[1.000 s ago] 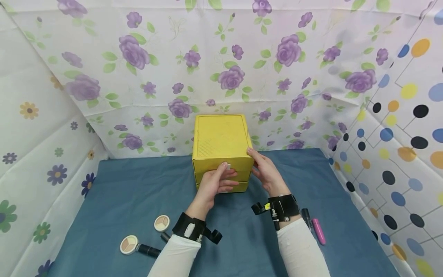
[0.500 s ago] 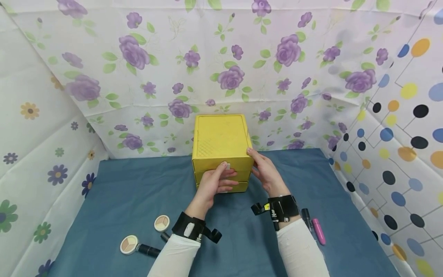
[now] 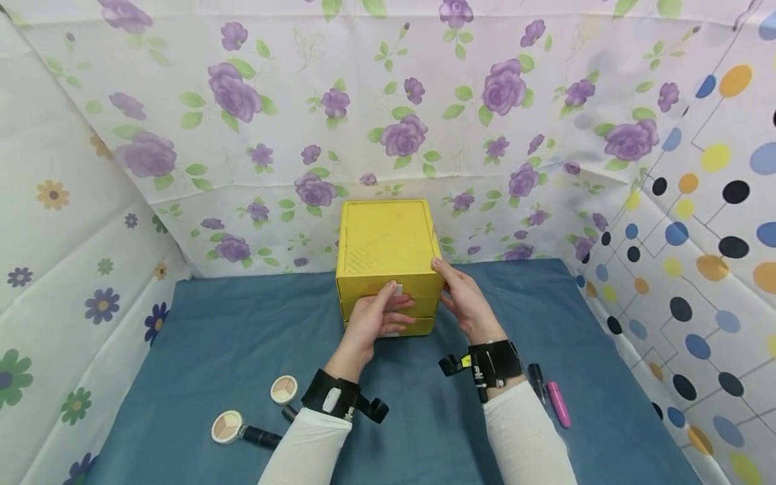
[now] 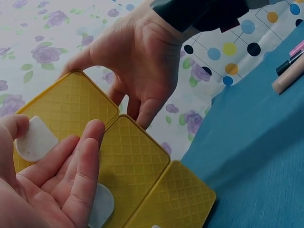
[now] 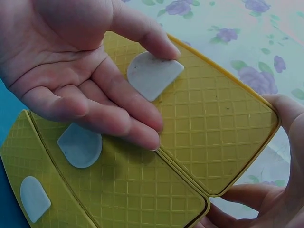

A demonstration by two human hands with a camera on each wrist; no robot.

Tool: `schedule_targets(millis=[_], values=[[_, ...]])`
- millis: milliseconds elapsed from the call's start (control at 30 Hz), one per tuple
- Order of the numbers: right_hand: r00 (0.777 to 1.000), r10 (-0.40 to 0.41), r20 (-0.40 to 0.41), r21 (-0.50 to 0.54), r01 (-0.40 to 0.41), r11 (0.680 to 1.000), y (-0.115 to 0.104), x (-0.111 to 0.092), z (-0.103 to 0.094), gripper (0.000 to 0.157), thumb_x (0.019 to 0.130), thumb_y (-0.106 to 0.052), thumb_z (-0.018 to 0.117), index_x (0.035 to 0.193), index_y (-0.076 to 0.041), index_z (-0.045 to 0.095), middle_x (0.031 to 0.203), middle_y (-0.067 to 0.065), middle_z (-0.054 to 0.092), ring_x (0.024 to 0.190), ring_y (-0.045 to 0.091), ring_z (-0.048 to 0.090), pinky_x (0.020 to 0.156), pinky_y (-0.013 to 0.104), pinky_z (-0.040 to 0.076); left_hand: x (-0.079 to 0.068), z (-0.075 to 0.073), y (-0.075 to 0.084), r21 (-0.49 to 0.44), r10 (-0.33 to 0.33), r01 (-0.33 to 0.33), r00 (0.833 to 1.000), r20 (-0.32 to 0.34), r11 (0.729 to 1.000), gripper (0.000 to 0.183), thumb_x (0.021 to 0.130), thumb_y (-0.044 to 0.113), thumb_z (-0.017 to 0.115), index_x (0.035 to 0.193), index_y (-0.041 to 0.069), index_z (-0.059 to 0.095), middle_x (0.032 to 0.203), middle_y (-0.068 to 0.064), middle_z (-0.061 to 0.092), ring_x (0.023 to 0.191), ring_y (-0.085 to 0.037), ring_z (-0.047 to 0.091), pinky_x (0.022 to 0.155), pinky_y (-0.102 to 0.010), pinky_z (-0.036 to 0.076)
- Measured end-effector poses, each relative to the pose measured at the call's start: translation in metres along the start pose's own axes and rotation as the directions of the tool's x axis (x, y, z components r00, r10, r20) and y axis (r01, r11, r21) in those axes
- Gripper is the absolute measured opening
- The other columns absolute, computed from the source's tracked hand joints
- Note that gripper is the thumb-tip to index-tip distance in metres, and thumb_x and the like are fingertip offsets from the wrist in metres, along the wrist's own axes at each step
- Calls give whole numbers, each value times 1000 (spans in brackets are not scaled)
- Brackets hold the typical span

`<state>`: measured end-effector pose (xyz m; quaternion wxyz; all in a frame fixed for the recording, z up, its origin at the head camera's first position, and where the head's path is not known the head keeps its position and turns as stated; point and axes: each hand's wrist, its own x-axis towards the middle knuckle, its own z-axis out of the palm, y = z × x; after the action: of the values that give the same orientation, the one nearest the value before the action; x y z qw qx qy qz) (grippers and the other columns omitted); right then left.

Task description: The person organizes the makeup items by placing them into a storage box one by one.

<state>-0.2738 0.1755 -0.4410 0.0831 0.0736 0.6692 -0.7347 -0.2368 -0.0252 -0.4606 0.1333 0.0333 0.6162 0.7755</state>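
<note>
A small yellow drawer box [image 3: 388,236] stands against the back curtain, with its stacked drawers shut. Each drawer front bears a white tab handle; the top handle [image 5: 152,76] is between the thumb and index finger of my left hand [image 3: 365,327], which pinches it while the other fingers stretch out in front of the drawers. The middle handle [image 5: 80,147] and bottom handle [image 5: 34,198] show below that hand in the right wrist view. My right hand [image 3: 471,303] holds the box's right front corner, thumb at the top edge and fingers along the side.
On the blue cloth [image 3: 218,343], two round three-colour makeup palettes [image 3: 227,427] and dark tubes [image 3: 261,437] lie at the left, partly behind my left sleeve. A black tube [image 3: 537,382] and a pink tube [image 3: 558,404] lie by my right forearm. Patterned curtains enclose three sides.
</note>
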Motion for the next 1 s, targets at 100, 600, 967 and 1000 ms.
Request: schedule_targets(millis=[100,600,967,1000], values=[[1000,0,1,-1,0,1000,1,0,0,89,80,-68,69,146,-11,48,151,0,41,133,15,41,113,46,33,-1,0,-2,14,2,-2,1000,-11,1000,67,93,61,57,117,0,71,115,-18,70,89,-34,69,77,-37,61],[1000,-10,6,-10,10,1000,0,-2,-1,89,81,-67,69,147,-11,46,150,2,43,132,16,42,112,45,36,-21,1,-45,-76,-95,92,995,-42,993,67,95,57,59,131,1,61,115,-15,70,92,-28,69,83,-38,59],[1000,-1,0,-11,1,1000,0,0,-1,93,80,-69,68,149,-11,44,153,1,39,134,16,39,113,44,35,-22,-6,-62,-135,-135,122,987,-88,983,72,93,58,61,134,0,58,117,-16,70,96,-27,69,87,-40,57],[1000,-4,3,-13,4,1000,1,1,-1,93,81,-68,68,149,-11,43,153,2,38,135,16,38,113,44,34,-22,-6,-61,-135,-130,117,987,-92,984,72,92,58,62,134,-1,58,118,-17,69,96,-28,69,88,-42,57]])
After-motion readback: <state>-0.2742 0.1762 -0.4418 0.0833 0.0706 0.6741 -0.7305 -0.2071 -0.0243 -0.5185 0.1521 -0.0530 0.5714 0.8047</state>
